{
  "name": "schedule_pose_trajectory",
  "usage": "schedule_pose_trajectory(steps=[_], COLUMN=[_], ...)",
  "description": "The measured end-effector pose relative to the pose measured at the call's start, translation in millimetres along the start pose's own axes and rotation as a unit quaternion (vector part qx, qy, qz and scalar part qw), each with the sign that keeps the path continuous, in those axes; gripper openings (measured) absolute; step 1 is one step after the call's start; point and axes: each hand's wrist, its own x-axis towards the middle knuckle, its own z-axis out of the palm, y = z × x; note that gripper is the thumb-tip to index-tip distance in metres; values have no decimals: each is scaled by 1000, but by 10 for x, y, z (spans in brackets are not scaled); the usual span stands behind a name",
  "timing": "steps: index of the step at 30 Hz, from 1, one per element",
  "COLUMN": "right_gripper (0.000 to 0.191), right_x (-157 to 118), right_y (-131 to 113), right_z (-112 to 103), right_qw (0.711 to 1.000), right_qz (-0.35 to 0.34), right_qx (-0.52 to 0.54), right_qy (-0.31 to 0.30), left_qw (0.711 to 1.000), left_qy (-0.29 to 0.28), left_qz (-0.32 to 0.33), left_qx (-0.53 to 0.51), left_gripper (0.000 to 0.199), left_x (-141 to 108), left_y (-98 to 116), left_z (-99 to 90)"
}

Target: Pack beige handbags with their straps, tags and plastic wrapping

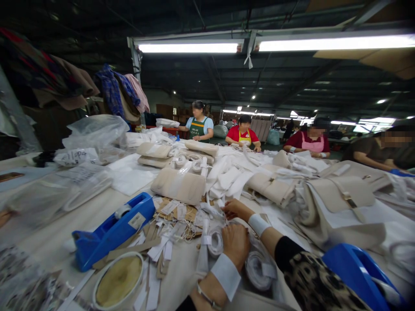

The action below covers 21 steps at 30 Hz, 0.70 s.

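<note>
Picking through wrapped coils beside paper tags seems the step: left hand curled over the coils, right hand loosely bunched beyond, holds impossible to tell; next probably calls for careful fingertips.

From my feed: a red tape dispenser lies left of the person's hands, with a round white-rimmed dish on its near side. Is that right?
Not quite: the head view shows that the tape dispenser is blue, not red. It does lie left of the left hand and right hand, with the round white-rimmed dish on its near side.
</note>
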Motion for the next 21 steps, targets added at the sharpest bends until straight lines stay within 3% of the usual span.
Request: schedule_pose_trajectory(steps=[2, 6, 14, 18, 21], right_gripper=[29, 30, 28, 26, 23], right_x=[47, 168, 169, 73, -61], right_y=[31, 131, 142, 58, -50], right_z=[-19, -79, 42, 15, -124], right_qw=[1000, 999, 992, 994, 994], right_qz=[11, 25, -15, -23, -36], right_qx=[0, -28, -85, -49, 22], right_qy=[-10, 28, 94, 100, 98], left_qw=[1000, 1000, 1000, 1000, 1000], left_qy=[-1, -7, -17, -12, -3], left_qz=[-2, -11, -6, -7, -10], left_qx=[-3, -8, -18, -22, -26], left_gripper=[35, 35, 31, 34, 35], left_x=[2, 2, 15, 29, 22], left_y=[-1, -4, -54, -56, -51], left_z=[10, 30, 99, 119, 119])
